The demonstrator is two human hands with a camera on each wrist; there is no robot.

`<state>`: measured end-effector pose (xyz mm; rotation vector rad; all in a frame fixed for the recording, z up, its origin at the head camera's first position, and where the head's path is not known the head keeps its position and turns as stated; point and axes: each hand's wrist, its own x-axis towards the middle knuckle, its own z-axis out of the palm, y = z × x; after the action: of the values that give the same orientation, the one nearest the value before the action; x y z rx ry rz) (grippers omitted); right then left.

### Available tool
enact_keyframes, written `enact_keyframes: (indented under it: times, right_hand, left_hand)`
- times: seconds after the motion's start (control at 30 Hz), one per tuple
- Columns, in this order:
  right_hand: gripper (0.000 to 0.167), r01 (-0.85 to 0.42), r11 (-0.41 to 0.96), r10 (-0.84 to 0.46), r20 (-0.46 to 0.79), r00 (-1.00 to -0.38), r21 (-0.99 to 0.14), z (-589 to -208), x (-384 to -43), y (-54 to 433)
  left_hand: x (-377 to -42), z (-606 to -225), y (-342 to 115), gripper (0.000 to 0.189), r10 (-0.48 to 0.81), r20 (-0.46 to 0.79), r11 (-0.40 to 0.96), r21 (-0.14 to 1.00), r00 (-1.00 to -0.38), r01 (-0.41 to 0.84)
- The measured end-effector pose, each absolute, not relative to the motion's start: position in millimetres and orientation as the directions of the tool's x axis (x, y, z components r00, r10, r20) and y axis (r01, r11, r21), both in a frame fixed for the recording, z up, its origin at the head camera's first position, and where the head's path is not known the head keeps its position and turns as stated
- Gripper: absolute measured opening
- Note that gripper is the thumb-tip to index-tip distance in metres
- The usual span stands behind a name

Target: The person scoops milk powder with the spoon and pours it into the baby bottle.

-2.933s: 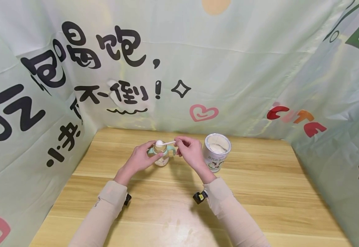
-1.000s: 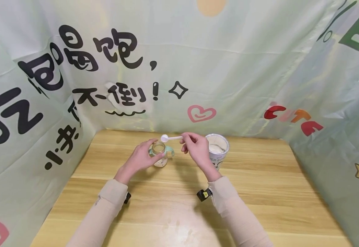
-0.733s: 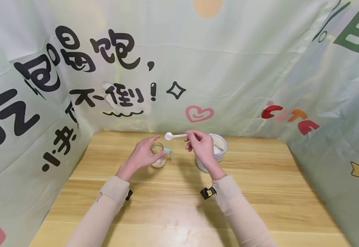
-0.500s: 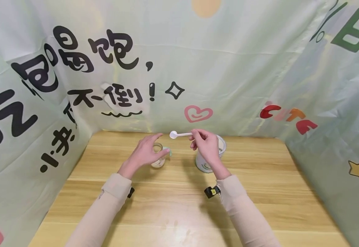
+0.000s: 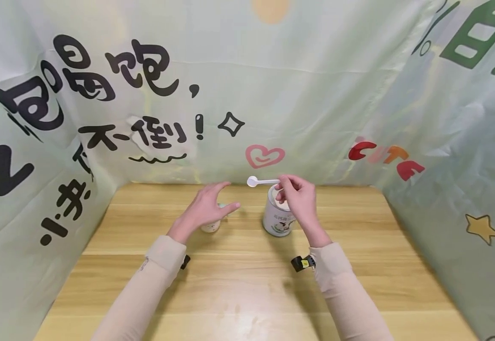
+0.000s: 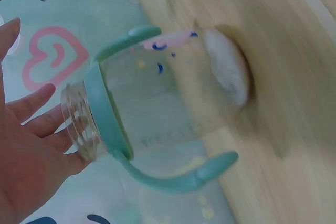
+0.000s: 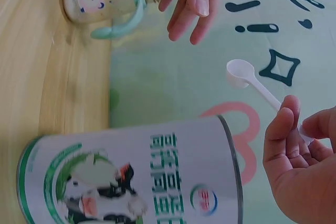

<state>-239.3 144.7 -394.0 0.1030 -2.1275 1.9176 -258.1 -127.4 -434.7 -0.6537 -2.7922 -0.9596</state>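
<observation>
My right hand point(image 5: 302, 199) pinches the handle of a white measuring scoop point(image 5: 252, 181) between thumb and fingers, held level in the air near the milk powder can point(image 5: 278, 222). In the right wrist view the bowl of the scoop point(image 7: 240, 72) looks empty. Fingers spread, my left hand point(image 5: 205, 206) hovers around the top of a clear baby bottle with green handles point(image 6: 107, 108), holding nothing. The bottle stands upright on the table with white powder point(image 6: 227, 67) at its bottom. From the head view, the left hand hides most of it.
The can is uncapped and shows a cow picture point(image 7: 105, 187) on its side. Both things stand toward the back of the wooden table point(image 5: 234, 284). A printed cloth point(image 5: 324, 118) hangs close behind and along both sides.
The scoop, earlier heaped with powder over the bottle mouth, has been emptied and moved right to the can. My left hand has let go of the bottle and spread. The head view has turned right.
</observation>
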Motion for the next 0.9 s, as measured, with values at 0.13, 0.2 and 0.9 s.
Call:
enact_keyframes:
  times: [0.13, 0.2, 0.9]
  right_hand:
    - [0.032, -0.225, 0.122, 0.162, 0.243, -0.956, -0.967, -392.9, -238.4, 153.5]
    - [0.031, -0.217, 0.12, 0.178, 0.236, -0.955, -0.969, -392.1, -237.4, 158.0]
    - [0.031, -0.174, 0.158, 0.27, 0.212, -0.939, -0.972, -393.0, -222.6, 197.9]
  left_hand:
    - [-260.6, -434.4, -120.0, 0.084, 0.373, 0.234, 0.695, 0.57, -0.898, 0.438]
    - [-261.6, -433.8, -115.9, 0.084, 0.372, 0.222, 0.693, 0.58, -0.901, 0.429]
    - [-267.9, -427.1, -60.8, 0.092, 0.435, 0.208, 0.629, 0.627, -0.876, 0.46]
